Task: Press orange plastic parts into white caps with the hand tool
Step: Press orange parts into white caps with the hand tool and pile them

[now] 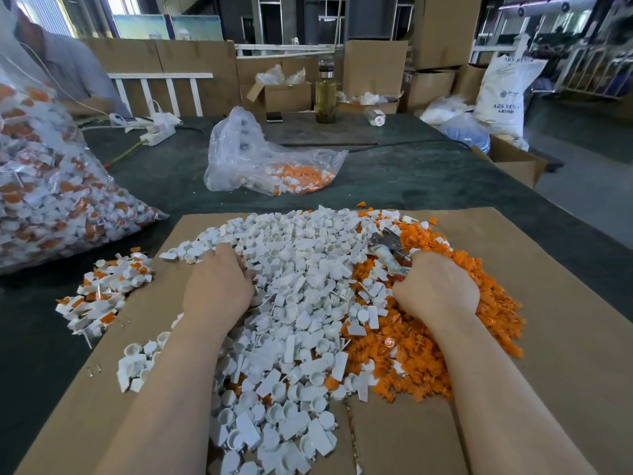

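A big heap of white caps (301, 303) covers the middle of a cardboard sheet (555, 320). A heap of orange plastic parts (445, 354) lies along its right side. My left hand (219, 286) rests on the left slope of the white heap, its fingertips buried among the caps. My right hand (438, 286) sits on the orange heap and grips the handle of the metal hand tool (388, 248), whose jaws point up and to the left. What my left fingers hold is hidden.
A small pile of assembled orange-and-white pieces (102, 293) lies left of the cardboard. A large full bag (44, 186) stands at the left, a smaller clear bag (270, 162) beyond the heaps. A bottle (325, 94), power strip (157, 135) and cartons sit at the back. A person sits far left.
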A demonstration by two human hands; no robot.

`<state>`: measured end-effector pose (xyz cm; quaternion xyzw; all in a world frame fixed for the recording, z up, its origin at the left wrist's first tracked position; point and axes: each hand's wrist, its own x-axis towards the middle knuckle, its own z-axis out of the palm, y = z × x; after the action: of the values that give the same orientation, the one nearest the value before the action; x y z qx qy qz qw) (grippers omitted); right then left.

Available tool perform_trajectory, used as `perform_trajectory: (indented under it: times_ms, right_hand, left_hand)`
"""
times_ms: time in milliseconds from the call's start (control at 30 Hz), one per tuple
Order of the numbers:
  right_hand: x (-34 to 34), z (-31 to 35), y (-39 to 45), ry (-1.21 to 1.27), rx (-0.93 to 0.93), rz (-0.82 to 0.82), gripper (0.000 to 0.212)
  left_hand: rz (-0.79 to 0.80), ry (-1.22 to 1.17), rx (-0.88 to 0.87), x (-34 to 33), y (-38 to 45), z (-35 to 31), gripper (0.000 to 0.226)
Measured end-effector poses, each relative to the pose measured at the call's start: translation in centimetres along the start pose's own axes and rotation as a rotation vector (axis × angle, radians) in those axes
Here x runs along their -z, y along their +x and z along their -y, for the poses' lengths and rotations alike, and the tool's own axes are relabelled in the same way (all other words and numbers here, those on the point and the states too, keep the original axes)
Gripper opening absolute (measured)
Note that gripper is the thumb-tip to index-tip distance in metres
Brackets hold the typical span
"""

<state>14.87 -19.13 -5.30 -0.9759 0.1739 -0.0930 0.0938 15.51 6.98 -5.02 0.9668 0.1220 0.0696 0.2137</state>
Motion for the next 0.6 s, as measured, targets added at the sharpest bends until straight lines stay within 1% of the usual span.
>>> perform_trajectory:
  times_ms: [67, 167, 233, 300, 400, 467, 533, 600]
  right_hand:
    - [-0.10, 0.10, -0.03, 0.004, 0.009, 0.000, 0.017]
    - [-0.16, 0.16, 0.02, 0.007, 0.024, 0.008, 0.017]
    - [-0.14, 0.18, 0.02, 0.017, 0.038, 0.017, 0.022]
    - [-0.09, 0.17, -0.05, 0.024, 0.050, 0.019, 0.027]
    - [0.05, 0.05, 0.01, 0.067, 0.041, 0.004, 0.020]
    - [0.25, -0.01, 0.14, 0.116, 0.039, -0.015, 0.019]
    - [0.51, 0.02, 0.26, 0.203, 0.071, -0.034, 0.018]
    - [0.73, 0.26, 0.18, 0.347, 0.109, -0.034, 0.016]
  left_hand:
    - [0.035, 0.074, -0.021, -0.01, 0.17, 0.13, 0.032]
    - [0.054, 0.079, -0.046, -0.06, 0.39, 0.42, 0.024]
    - [0.036, 0.039, -0.034, 0.05, 0.27, 0.47, 0.019]
    - [0.022, 0.021, -0.031, 0.08, 0.19, 0.51, 0.010]
    - [0.016, 0.036, -0.022, 0.12, 0.05, 0.36, 0.016]
    - [-0.006, 0.022, -0.001, 0.08, 0.11, 0.28, 0.010]
    - [-0.074, -0.070, 0.011, 0.23, 0.14, 0.09, 0.010]
    - [-0.130, -0.312, 0.016, 0.65, 0.00, -0.45, 0.012]
